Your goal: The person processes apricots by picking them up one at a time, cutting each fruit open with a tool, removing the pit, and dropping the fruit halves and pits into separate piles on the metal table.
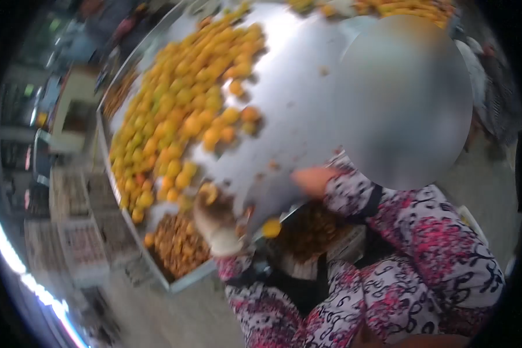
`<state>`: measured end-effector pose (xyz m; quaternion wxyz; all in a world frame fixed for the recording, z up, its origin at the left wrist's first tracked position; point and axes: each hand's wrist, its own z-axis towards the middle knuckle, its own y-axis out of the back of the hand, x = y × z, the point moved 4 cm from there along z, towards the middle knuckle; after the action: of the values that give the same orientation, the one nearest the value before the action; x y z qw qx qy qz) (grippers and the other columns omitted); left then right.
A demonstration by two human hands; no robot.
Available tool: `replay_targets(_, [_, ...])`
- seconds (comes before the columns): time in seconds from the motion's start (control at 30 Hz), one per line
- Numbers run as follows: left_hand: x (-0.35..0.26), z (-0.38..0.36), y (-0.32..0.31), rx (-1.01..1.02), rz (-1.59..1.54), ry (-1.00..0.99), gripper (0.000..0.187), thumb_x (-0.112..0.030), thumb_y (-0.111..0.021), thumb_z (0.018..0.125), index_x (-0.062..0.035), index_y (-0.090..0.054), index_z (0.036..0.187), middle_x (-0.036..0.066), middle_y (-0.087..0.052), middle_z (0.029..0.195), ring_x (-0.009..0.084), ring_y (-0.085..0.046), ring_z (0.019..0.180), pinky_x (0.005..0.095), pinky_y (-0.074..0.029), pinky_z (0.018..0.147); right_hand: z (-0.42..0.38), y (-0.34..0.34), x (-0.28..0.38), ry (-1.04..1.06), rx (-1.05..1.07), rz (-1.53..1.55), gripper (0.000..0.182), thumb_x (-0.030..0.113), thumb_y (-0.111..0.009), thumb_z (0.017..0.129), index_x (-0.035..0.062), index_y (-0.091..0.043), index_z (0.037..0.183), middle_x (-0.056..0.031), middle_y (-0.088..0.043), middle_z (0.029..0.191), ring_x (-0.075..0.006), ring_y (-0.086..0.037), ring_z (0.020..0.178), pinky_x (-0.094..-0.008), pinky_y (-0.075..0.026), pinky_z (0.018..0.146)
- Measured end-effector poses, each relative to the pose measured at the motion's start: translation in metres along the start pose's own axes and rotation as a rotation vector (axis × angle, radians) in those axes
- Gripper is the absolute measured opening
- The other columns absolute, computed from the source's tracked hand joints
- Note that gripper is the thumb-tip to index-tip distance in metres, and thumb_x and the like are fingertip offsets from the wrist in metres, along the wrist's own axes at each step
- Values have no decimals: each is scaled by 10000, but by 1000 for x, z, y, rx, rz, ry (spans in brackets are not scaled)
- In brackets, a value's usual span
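Observation:
My left hand (214,219), in a light, stained glove, is closed around a yellow-orange piece of fruit (209,192) at its fingertips. Beside it, my right hand (275,194) in a grey glove is smeared by motion, so its fingers cannot be made out. A yellow fruit or piece of one (271,228) is just below the right hand, over the table's near edge. Many round yellow-orange fruits (182,98) are spread over the metal table (296,81). Near the left hand, a heap of darker orange-brown pieces (180,243) fills the table's near corner.
A box with dark pieces (310,232) is under the near edge, by my lap. Stacked crates (81,243) stand on the floor at left. More fruits (412,8) are at the far side. Another person (496,87) is at the right, partly behind a blurred oval.

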<state>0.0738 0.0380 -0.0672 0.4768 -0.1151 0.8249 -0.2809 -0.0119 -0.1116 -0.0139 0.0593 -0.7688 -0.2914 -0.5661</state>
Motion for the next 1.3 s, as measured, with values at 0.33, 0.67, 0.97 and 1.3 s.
replay_targets(0.33, [0,-10,-24,119,-92,9,432,-306,-493,903,41,-478,1160,115,-565,940,185,-557,859,279,-467,668,-2,25,13,-62,-160,571,334,367,-624,806,46,-605,716,-2,-511,556,-88,-450,462,-226,-330,417])
replay_targets(0.67, [34,-39,-68,220,79,170,464,-475,-468,900,-41,-527,1054,22,-499,770,125,-454,645,239,-393,548,-9,70,30,487,-691,1117,346,325,-603,849,84,-522,614,2,-436,461,-92,-402,368,-226,-318,372])
replay_targets(0.97, [45,-37,-74,92,157,213,332,-435,-482,900,-118,-518,990,16,-533,818,151,-499,695,274,-389,507,-11,56,50,441,-871,866,301,276,-695,807,4,-594,887,21,-553,690,-21,-478,574,-188,-394,485])
replay_targets(1.3, [48,-40,-73,274,-113,354,331,-351,-429,918,-30,-503,945,7,-424,604,75,-349,459,174,-291,415,2,59,26,324,-788,1152,384,371,-540,892,154,-407,605,56,-317,467,-62,-263,369,-218,-195,356])
